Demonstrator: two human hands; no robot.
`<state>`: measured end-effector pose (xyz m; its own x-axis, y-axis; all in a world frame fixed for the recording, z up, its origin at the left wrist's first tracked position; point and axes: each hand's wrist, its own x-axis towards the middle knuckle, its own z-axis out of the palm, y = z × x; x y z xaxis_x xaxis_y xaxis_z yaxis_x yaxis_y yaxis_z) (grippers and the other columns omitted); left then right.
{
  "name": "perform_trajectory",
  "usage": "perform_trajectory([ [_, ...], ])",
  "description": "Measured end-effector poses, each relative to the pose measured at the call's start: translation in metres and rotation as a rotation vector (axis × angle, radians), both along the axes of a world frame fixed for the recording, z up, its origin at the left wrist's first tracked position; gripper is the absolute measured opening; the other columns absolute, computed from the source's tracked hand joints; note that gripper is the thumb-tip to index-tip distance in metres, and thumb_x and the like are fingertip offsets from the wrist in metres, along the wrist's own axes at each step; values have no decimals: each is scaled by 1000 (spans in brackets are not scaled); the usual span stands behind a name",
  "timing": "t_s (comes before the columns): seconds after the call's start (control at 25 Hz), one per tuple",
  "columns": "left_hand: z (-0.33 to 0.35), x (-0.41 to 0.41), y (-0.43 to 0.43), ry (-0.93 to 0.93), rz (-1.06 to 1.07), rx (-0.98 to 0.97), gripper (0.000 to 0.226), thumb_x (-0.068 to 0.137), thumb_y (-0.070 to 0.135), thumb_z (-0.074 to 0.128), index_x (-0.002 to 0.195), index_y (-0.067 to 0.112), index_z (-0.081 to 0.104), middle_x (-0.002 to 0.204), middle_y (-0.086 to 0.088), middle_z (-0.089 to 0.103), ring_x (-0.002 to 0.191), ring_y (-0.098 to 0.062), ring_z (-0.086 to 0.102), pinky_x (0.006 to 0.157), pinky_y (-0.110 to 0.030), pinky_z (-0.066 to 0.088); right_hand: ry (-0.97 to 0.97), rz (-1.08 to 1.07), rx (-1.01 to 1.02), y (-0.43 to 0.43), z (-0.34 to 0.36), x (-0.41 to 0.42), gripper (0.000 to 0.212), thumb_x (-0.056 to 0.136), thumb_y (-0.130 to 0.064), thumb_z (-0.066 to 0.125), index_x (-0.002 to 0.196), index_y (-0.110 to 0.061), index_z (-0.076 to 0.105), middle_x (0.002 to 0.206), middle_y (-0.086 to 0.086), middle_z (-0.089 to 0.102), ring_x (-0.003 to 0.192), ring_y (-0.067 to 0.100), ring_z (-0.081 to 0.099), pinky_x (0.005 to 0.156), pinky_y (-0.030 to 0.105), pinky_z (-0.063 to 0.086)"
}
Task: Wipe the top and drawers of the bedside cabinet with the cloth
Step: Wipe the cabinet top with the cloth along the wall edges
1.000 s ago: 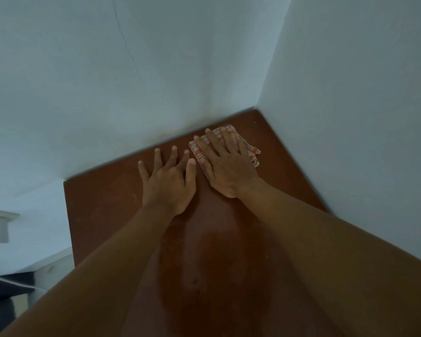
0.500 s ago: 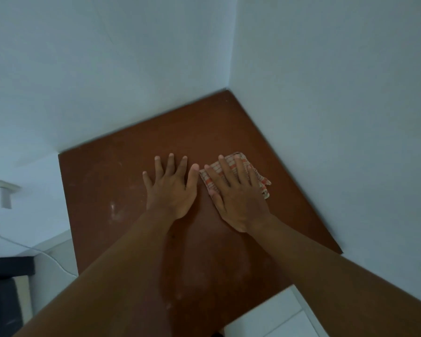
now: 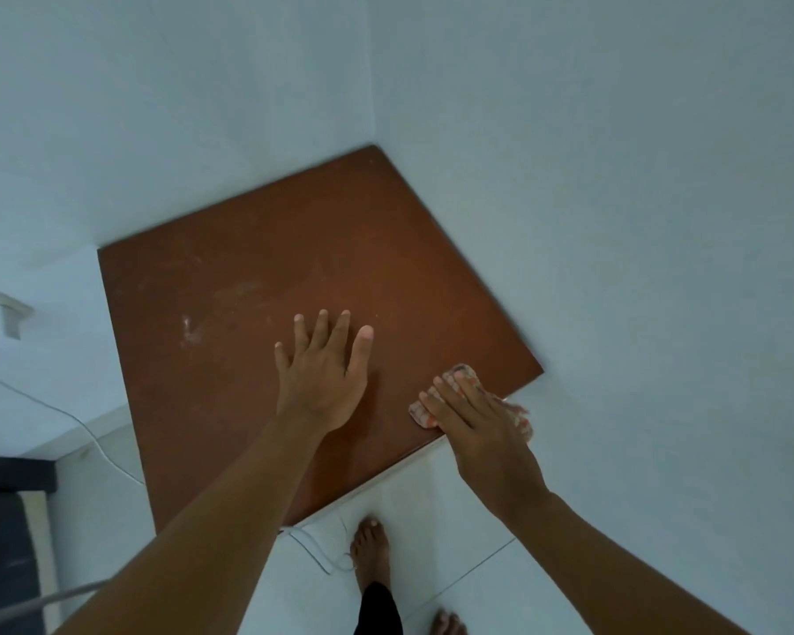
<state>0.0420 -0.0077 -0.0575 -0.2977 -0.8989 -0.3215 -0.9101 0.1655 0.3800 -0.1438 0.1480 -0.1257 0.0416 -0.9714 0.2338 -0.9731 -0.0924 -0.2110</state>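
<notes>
Pressing down with straight fingers, my right grip (image 3: 482, 428) pins the orange-and-white checked cloth (image 3: 464, 374) on the front edge of the square reddish-brown wooden tabletop (image 3: 230, 359), near its right corner. My left grip (image 3: 324, 373) lies spread flat near the tabletop's middle, apart from the cloth.

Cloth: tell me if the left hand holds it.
No, the right hand presses the cloth; the left hand lies on the cabinet top.
</notes>
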Motion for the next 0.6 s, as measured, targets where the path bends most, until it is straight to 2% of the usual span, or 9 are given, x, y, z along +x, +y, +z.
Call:
perform_trajectory([
  [0.08,1,3,8,-9,-6,1,75,97,69,3,161,32,15,171,0,7,157,-26,-11,123,-58,-5,6,-25,53,46,-3,-10,66,83,9,62,144,-16,57,157,5,47,148,27,42,97,54,56],
  [0.16,1,7,10,-14,-11,-5,77,96,70,2,161,32,15,171,-1,7,156,-26,-11,123,-58,-5,-57,-86,132,88,-3,-20,80,67,19,77,139,-13,62,155,2,45,140,26,51,74,33,65],
  [0.24,1,13,8,-20,-20,-12,78,95,71,1,161,32,14,171,-1,7,156,-26,-11,123,-58,-6,-107,-137,198,108,2,-28,81,65,20,80,138,-10,63,153,2,44,137,25,55,65,22,63],
  [0.32,1,21,0,-28,-20,-8,77,95,71,2,161,32,14,171,0,6,156,-25,-12,122,-57,-7,-116,-103,137,99,12,-26,62,82,13,70,140,-8,62,154,7,49,139,25,52,74,24,64],
  [0.4,3,28,-11,-44,-15,3,75,96,69,4,161,33,14,171,0,5,156,-25,-12,122,-57,-7,-154,-63,15,65,30,-16,48,98,4,55,144,-10,57,155,9,50,145,24,46,92,30,59],
  [0.52,8,42,-40,-51,18,-12,73,97,69,8,161,34,17,171,0,6,157,-25,-11,123,-57,-5,-230,-16,-91,-18,58,0,51,101,0,57,150,-15,51,159,5,45,150,21,39,109,30,47],
  [0.6,15,54,-67,-47,43,-34,72,97,69,9,160,35,18,171,1,7,157,-26,-10,124,-57,-4,-246,-5,-133,-85,73,15,46,106,-9,51,151,-19,50,160,3,44,151,19,37,117,27,39],
])
